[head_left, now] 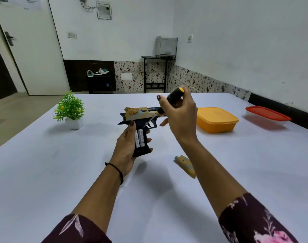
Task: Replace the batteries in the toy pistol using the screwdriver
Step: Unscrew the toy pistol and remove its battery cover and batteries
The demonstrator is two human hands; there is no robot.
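Left hand (126, 148) grips the toy pistol (141, 120) above the table (44, 172), 2 batteries (139, 138) exposed; right hand (180, 116) clutches the screwdriver (169, 100), tip at the grip. Cover (184, 165) lies nearby.

left hand (126, 148) gripping toy pistol (141, 118), batteries (139, 138) exposed, right hand (180, 116) holding screwdriver (170, 99)

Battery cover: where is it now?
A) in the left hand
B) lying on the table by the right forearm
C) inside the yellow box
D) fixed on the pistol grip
B: the battery cover lies on the table; the batteries sit exposed in the toy pistol.
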